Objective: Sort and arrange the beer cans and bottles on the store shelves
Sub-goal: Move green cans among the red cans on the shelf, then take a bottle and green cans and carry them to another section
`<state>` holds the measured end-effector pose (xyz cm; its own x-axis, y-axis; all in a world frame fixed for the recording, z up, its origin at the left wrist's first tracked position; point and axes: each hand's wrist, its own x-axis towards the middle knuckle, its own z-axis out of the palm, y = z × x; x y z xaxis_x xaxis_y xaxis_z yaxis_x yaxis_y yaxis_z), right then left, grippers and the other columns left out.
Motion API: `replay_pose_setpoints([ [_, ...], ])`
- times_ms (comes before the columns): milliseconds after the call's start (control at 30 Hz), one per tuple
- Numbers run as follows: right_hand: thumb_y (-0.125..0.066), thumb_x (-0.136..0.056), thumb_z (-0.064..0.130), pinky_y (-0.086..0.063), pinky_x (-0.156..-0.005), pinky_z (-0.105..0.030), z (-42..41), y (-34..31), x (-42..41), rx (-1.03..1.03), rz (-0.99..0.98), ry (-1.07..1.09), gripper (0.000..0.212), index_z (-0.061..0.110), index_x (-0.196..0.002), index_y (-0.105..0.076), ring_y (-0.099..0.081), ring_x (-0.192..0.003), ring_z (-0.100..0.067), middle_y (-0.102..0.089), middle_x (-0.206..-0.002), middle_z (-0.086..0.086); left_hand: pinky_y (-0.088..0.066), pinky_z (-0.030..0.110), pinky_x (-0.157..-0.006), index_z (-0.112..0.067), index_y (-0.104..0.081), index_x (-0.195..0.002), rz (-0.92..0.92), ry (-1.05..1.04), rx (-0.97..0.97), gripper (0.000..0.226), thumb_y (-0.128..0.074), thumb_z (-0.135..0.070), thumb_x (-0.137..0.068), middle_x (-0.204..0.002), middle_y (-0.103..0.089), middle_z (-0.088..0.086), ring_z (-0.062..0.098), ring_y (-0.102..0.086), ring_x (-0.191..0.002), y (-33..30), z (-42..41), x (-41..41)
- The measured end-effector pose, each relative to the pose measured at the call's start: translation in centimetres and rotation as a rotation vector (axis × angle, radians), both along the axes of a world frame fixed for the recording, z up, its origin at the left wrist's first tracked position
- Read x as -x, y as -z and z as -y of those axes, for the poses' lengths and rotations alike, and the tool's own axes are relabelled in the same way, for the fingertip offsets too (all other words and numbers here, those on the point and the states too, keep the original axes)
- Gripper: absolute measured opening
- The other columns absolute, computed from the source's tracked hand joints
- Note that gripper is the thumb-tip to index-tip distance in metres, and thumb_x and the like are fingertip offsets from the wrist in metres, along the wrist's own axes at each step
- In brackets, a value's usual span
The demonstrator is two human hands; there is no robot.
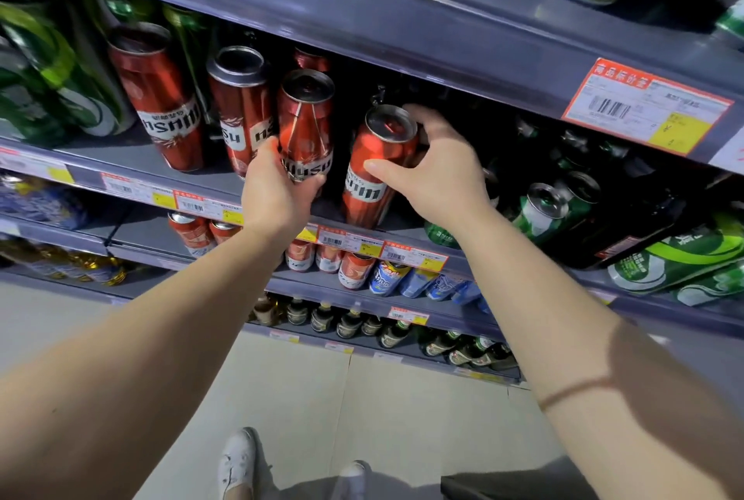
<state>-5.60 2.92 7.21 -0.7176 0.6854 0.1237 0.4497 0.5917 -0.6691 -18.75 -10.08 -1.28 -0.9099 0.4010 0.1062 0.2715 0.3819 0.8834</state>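
Hands each wrap a tall red can on the shelf (133, 153): left hand (277, 185) grips one can (306, 125), right hand (435, 173) grips its right neighbour (374, 173). Judged step: lining the red row; next, turn labels outward.

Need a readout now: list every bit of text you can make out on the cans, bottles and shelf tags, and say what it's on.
"商品标价签": header of the large shelf price tag, upper right.
White band lettering on the red can in the left hand and the red can in the right hand: stylised and turned, not readable.
Small price tags: barcodes and numbers too blurred.
Blue cans and bottles below: too small.
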Motion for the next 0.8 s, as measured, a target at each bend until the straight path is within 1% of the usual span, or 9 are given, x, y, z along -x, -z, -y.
replay_pose_setpoints([
  [67, -0.072, -0.060, 0.059, -0.049, -0.089, -0.028, 0.4, 0.1, 0.4, -0.012, 0.000, -0.057, 0.081, 0.037, -0.134, -0.045, -0.060, -0.106, -0.008, -0.062, -0.116, 0.018, -0.034, 0.006, -0.073, -0.031, -0.047, -0.116, 0.039, 0.017, -0.015, 0.046, -0.077, -0.025, -0.081, -0.093, -0.047, -0.031, -0.009, -0.049, -0.080, 0.2, 0.3, -0.1],
  [167, -0.067, -0.059, 0.068, -0.048, -0.087, -0.024, 0.1, 0.2, 1.0, 0.129, -0.063, -0.072, 0.077, 0.041, -0.129, -0.048, -0.061, -0.104, -0.004, -0.062, -0.115, 0.018, -0.042, 0.026, -0.094, -0.016, -0.041, -0.138, 0.069, 0.030, -0.055, 0.060, -0.069, -0.021, -0.085, -0.112, -0.045, -0.019, -0.003, -0.046, -0.104, 0.7, 1.4, -1.2],
  [233, -0.061, -0.064, 0.070, -0.048, -0.085, -0.025, -0.6, 0.4, 1.5, 0.258, -0.200, 0.045, 0.061, 0.038, -0.116, -0.056, -0.063, -0.100, -0.007, -0.067, -0.108, 0.009, -0.044, 0.031, -0.097, -0.017, -0.043, -0.135, 0.053, 0.029, -0.080, 0.056, -0.065, -0.023, -0.083, -0.113, -0.046, -0.020, -0.007, -0.047, -0.106, 1.3, 2.4, -2.7],
  [333, -0.062, -0.080, 0.054, -0.050, -0.088, -0.033, -2.2, 0.4, 2.9, 0.176, -0.272, 0.247, 0.022, 0.033, -0.085, -0.059, -0.065, -0.095, -0.018, -0.066, -0.093, 0.009, -0.043, 0.031, -0.098, -0.019, -0.046, -0.132, -0.002, 0.098, -0.027, 0.060, -0.071, -0.037, -0.080, -0.116, -0.046, -0.012, 0.005, -0.048, -0.113, 2.0, 3.0, -5.0],
  [367, -0.063, -0.082, 0.051, -0.049, -0.089, -0.033, -2.8, 0.3, 3.6, 0.156, -0.259, 0.266, 0.021, 0.030, -0.084, -0.060, -0.064, -0.099, -0.020, -0.066, -0.094, 0.008, -0.042, 0.029, -0.098, -0.019, -0.047, -0.131, -0.027, 0.125, -0.003, 0.064, -0.074, -0.042, -0.078, -0.117, -0.048, -0.011, 0.007, -0.048, -0.114, 2.1, 2.8, -5.4],
  [467, -0.068, -0.078, 0.055, -0.041, -0.093, -0.022, -4.0, -0.5, 5.4, 0.198, -0.214, 0.197, 0.041, 0.029, -0.110, -0.061, -0.056, -0.106, -0.008, -0.061, -0.118, 0.011, -0.044, 0.033, -0.097, -0.015, -0.048, -0.132, -0.071, 0.149, 0.062, 0.078, -0.080, -0.051, -0.070, -0.123, -0.057, -0.001, 0.015, -0.053, -0.116, 1.7, 1.2, -5.8],
  [567, -0.072, -0.078, 0.049, -0.040, -0.079, -0.015, -4.8, -1.2, 7.0, 0.368, -0.130, 0.032, 0.023, 0.031, -0.089, -0.061, -0.056, -0.089, 0.007, -0.062, -0.103, 0.020, -0.046, 0.040, -0.093, -0.021, -0.052, -0.126, -0.096, 0.091, 0.106, 0.075, -0.079, -0.058, -0.066, -0.116, -0.063, -0.003, 0.019, -0.059, -0.110, 1.3, -0.6, -5.7],
  [700, -0.063, -0.088, 0.043, -0.042, -0.103, -0.034, -4.8, -1.9, 7.9, 0.522, 0.044, -0.079, 0.031, 0.022, -0.111, -0.062, -0.059, -0.111, -0.012, -0.064, -0.123, 0.002, -0.035, 0.036, -0.081, -0.027, -0.054, -0.108, -0.136, 0.048, 0.210, 0.051, -0.074, -0.058, -0.072, -0.100, -0.063, -0.008, 0.020, -0.059, -0.095, 0.9, -2.6, -5.9],
  [800, -0.066, -0.085, 0.045, -0.042, -0.104, -0.041, -4.9, -1.8, 6.6, 0.496, -0.077, 0.066, 0.030, 0.027, -0.109, -0.059, -0.057, -0.115, -0.015, -0.062, -0.124, 0.006, -0.040, 0.037, -0.081, -0.024, -0.055, -0.111, -0.148, 0.031, 0.227, 0.045, -0.072, -0.051, -0.078, -0.103, -0.062, -0.004, 0.023, -0.058, -0.095, 1.2, -3.1, -6.1],
])
